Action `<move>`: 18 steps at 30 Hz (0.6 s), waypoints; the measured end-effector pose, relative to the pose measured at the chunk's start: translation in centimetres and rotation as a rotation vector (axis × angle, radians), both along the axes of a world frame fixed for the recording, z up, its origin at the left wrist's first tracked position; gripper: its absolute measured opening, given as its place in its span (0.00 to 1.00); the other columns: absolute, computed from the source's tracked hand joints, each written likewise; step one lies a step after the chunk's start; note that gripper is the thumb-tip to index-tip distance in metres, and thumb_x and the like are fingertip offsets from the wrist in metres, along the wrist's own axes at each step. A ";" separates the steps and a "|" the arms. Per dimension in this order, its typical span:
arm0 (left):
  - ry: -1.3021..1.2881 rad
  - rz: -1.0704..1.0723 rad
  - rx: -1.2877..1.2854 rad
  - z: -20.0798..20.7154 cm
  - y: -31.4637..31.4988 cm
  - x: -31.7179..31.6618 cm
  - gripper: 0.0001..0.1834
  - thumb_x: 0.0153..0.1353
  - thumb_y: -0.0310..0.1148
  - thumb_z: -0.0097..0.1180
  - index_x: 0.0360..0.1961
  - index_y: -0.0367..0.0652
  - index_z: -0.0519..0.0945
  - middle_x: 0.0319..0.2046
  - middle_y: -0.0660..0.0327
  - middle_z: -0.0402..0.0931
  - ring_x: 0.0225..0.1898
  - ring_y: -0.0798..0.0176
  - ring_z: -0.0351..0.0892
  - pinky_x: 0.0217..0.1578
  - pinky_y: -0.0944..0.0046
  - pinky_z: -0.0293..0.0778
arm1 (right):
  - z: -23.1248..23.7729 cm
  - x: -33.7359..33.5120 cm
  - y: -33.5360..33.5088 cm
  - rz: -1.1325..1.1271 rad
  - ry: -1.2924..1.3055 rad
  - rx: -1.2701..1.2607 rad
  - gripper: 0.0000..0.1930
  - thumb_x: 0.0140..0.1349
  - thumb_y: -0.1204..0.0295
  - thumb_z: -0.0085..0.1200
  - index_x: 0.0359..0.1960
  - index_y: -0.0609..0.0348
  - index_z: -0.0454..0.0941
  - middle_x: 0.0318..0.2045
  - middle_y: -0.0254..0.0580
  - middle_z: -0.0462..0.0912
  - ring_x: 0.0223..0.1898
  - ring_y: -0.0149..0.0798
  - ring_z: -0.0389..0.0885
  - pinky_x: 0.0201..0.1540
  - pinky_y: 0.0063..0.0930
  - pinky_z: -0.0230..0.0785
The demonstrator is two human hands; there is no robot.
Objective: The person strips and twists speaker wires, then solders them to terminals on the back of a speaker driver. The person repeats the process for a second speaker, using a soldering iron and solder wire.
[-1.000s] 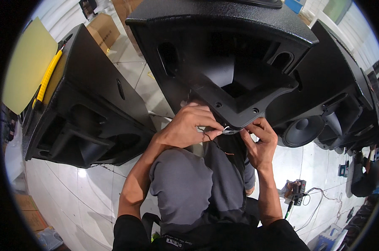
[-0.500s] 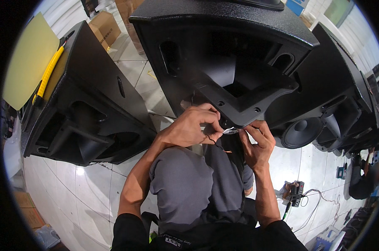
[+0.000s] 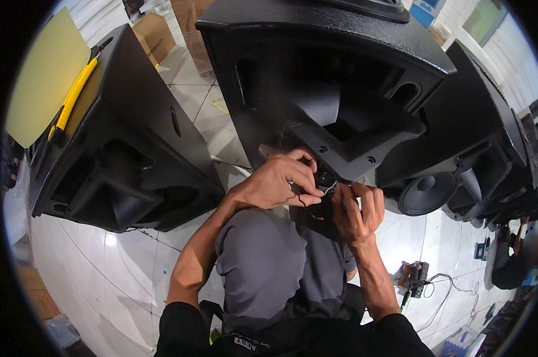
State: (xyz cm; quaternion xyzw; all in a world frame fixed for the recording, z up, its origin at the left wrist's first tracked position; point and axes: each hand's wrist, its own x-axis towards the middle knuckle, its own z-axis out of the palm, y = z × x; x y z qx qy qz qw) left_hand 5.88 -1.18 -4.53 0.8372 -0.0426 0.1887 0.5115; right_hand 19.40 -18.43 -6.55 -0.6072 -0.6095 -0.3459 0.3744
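Wires [image 3: 327, 189], thin and light, are sitting at frame centre, just under the lower edge of the black speaker cabinet [image 3: 340, 71]. Left hand [image 3: 278, 181] is pinching them between curled fingers, and right hand [image 3: 357, 211] is gripping them from the other side, fingertips nearly touching. Grey-trousered knees [image 3: 269, 262] are lying below; another cabinet [image 3: 126, 154] is standing at left.

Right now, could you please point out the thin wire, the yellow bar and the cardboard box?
thin wire [image 3: 330, 189], head view, pale stretch between hands.
yellow bar [image 3: 73, 98], head view, mid-length.
cardboard box [image 3: 155, 37], head view, front face.
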 end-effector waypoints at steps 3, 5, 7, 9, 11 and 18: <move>0.006 0.002 -0.002 -0.2 -0.1 0.1 0.10 0.47 0.28 0.73 0.33 0.43 0.89 0.30 0.63 0.83 0.46 0.60 0.74 0.43 0.62 0.73 | 0.4 -0.1 -0.4 -0.006 -0.047 -0.049 0.15 0.44 0.84 0.68 0.37 0.69 0.81 0.32 0.47 0.79 0.28 0.40 0.76 0.26 0.31 0.65; 0.035 0.023 -0.001 0.1 -0.2 0.0 0.10 0.47 0.28 0.73 0.33 0.43 0.89 0.30 0.62 0.84 0.46 0.60 0.74 0.44 0.61 0.74 | 0.3 0.1 -0.8 0.008 -0.035 -0.081 0.14 0.45 0.83 0.67 0.36 0.67 0.82 0.31 0.47 0.79 0.28 0.40 0.76 0.26 0.32 0.66; 0.005 0.032 0.048 0.4 -0.2 -0.2 0.11 0.48 0.29 0.74 0.34 0.43 0.89 0.32 0.59 0.86 0.39 0.63 0.80 0.45 0.63 0.72 | 0.5 1.3 -1.6 0.109 0.081 -0.112 0.13 0.46 0.83 0.67 0.36 0.66 0.82 0.31 0.46 0.79 0.28 0.40 0.76 0.27 0.32 0.67; -0.006 0.029 0.062 0.5 -0.1 -0.3 0.11 0.49 0.30 0.74 0.35 0.44 0.89 0.32 0.58 0.87 0.35 0.65 0.84 0.46 0.64 0.69 | 1.7 2.2 -2.3 0.111 0.231 -0.157 0.12 0.47 0.84 0.66 0.35 0.63 0.82 0.31 0.44 0.78 0.28 0.40 0.77 0.28 0.30 0.69; 0.005 0.015 0.042 0.3 -0.1 -0.1 0.10 0.49 0.31 0.74 0.35 0.44 0.89 0.32 0.59 0.86 0.35 0.64 0.83 0.48 0.63 0.66 | 2.9 3.8 -2.4 0.154 0.322 -0.219 0.14 0.48 0.88 0.63 0.38 0.63 0.84 0.32 0.43 0.79 0.30 0.40 0.77 0.29 0.30 0.70; -0.024 0.031 0.060 0.0 -0.2 0.0 0.10 0.48 0.29 0.74 0.33 0.41 0.88 0.31 0.59 0.86 0.33 0.63 0.81 0.51 0.60 0.67 | 6.1 7.0 0.5 0.418 -0.071 -0.538 0.17 0.42 0.83 0.63 0.37 0.56 0.88 0.37 0.42 0.87 0.42 0.41 0.83 0.42 0.35 0.78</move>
